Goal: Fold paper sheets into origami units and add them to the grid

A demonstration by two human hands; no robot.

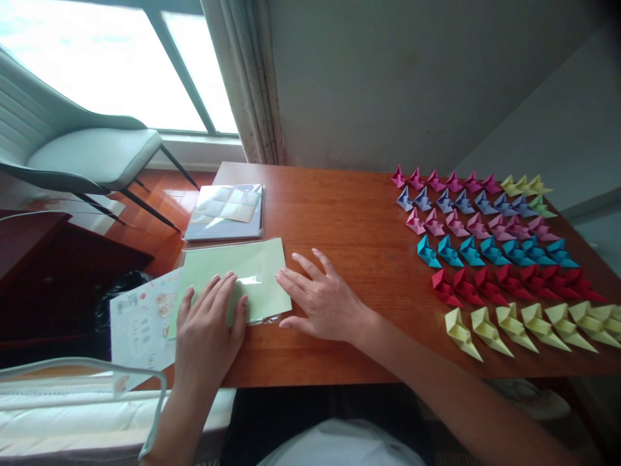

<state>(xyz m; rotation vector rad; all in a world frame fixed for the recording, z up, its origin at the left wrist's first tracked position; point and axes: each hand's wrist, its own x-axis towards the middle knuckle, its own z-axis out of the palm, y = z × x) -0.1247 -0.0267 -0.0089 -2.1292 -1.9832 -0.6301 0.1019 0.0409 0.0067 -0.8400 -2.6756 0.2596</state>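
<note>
Folded paper pieces (490,251), six rows, finished-looking on worktop (334,207). Green paper (259,268) flat, unfolded. Hands apart: left hand (209,327) lying on paper, fingers extended; right hand (326,299) spread at edge, gripping nothing.

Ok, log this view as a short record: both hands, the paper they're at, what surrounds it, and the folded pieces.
Left hand: flat on pale green rectangular paper sheet
Right hand: fingertips over the sheet's right edge
Partly covered by sheet: white printed paper card
Beyond sheet: pale blue plastic-wrapped flat pack
Surface: reddish-brown wooden table
Table's right side: six rows of multicoloured folded paper pieces
</note>
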